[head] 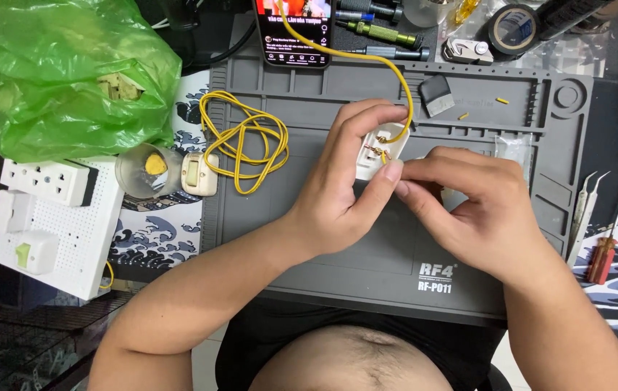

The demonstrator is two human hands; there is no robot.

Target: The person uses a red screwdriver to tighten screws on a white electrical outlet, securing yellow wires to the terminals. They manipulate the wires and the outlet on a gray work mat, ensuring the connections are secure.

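White plug (375,148) gripped in left hand (338,188); right hand (468,206) touching.

White plug body (377,148) mostly covered by left hand (338,195); its far side hidden. Right hand (468,206) fingertips (404,190) block whatever they pinch, cannot tell. Yellow wire (367,54) runs off the top edge. Phone (294,32) cut at top. Green bag (62,72) clipped left, contents unclear. Tape roll (513,29) and tools (377,32) at the top partly cropped.
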